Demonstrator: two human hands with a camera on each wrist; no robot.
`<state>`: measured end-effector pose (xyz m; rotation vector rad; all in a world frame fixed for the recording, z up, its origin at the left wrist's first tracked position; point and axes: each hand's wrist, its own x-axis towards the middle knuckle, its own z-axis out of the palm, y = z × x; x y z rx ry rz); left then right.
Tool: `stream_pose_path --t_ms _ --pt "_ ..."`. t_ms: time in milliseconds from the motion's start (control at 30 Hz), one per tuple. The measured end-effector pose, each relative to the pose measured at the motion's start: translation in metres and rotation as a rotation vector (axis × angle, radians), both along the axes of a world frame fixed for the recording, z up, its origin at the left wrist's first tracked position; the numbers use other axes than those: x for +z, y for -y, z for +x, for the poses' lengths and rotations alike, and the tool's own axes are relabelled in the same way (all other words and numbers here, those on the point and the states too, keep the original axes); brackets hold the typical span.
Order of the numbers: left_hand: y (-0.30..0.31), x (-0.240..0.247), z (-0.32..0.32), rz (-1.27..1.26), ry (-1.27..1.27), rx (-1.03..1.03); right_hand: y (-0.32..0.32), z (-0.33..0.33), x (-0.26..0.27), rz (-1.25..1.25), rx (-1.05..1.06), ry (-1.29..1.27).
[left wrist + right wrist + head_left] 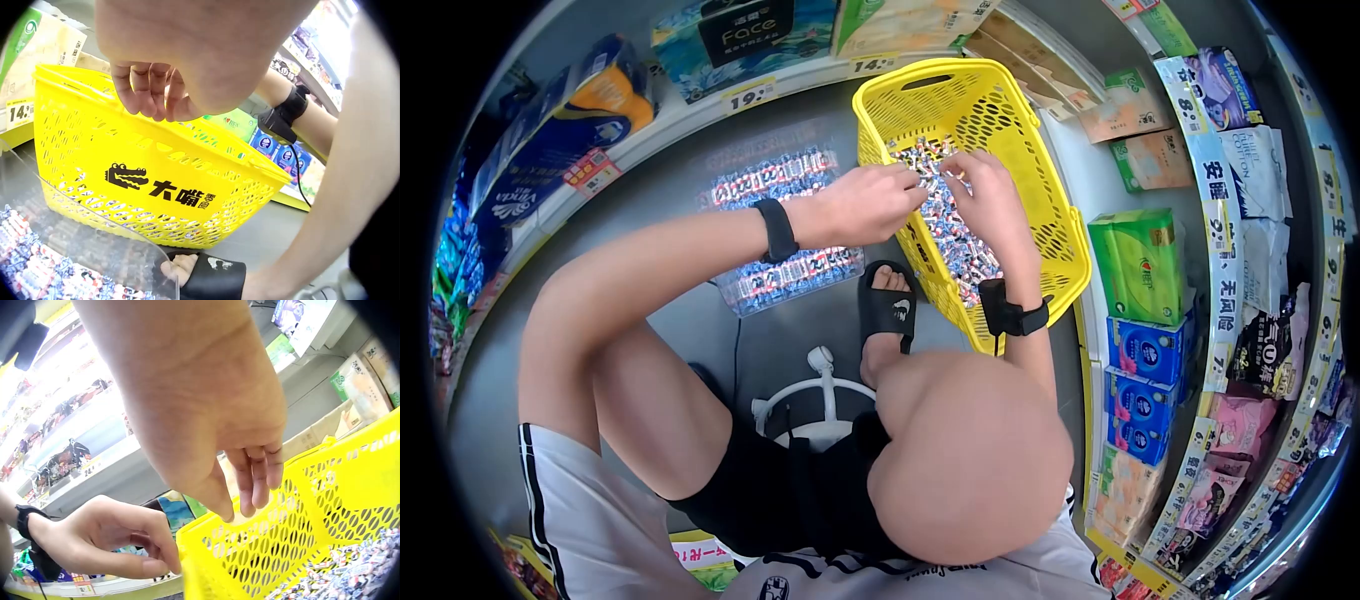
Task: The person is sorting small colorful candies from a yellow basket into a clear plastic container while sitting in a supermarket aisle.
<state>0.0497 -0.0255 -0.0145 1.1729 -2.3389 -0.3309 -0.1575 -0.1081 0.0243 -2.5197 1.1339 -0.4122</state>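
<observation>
While upper-centre candies (pixel 952 240) are lying below the parted right hand (pixel 992 203), the left hand (pixel 878 203) is leaving its grip unclear

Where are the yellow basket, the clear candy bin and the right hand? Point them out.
Yellow basket (pixel 155 161): left wrist view, on the front wall by the printed logo.
Clear candy bin (pixel 90 226): left wrist view, on the see-through wall below its rim.
Right hand (pixel 990 200): head view, on the back of the hand.

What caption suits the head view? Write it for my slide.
Hands close together at a yellow basket of small wrapped pieces, a filled clear bin alongside, beside shop shelves.
</observation>
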Motion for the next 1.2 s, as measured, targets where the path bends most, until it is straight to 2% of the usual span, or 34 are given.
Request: stream_pose_path --t_ms 167,500,567,633,733,767,867,1033,1133,1200 --pt "0.022 -0.017 -0.025 0.005 -0.169 0.003 0.023 -0.025 -0.023 0.14 -0.06 -0.109" --pt "0.05 -0.025 -0.051 0.069 -0.164 0.02 0.04 -0.044 -0.038 0.29 -0.039 -0.175" --pt "0.061 -0.027 -0.052 0.194 -0.075 0.052 0.045 -0.046 -0.042 0.309 -0.051 -0.166" --pt "0.072 -0.035 -0.054 0.196 -0.045 0.048 0.05 -0.051 -0.05 0.355 -0.021 -0.212" --pt "0.094 -0.036 -0.058 0.418 0.104 -0.083 0.053 -0.054 -0.066 0.408 -0.022 -0.26" --pt "0.1 -0.034 -0.06 0.424 0.109 -0.09 0.051 -0.055 -0.069 0.438 -0.011 -0.279" --pt "0.111 -0.022 -0.066 0.692 0.262 -0.134 0.047 -0.061 -0.084 0.504 0.044 -0.222" --pt "0.121 -0.029 -0.074 0.746 0.383 -0.136 0.044 -0.064 -0.096 0.45 0.078 -0.211" --pt "0.127 -0.037 -0.076 0.672 0.401 -0.16 0.045 -0.064 -0.105 0.394 0.095 -0.222" --pt "0.134 -0.034 -0.08 0.719 0.514 -0.175 0.044 -0.065 -0.112 0.391 0.077 -0.236"
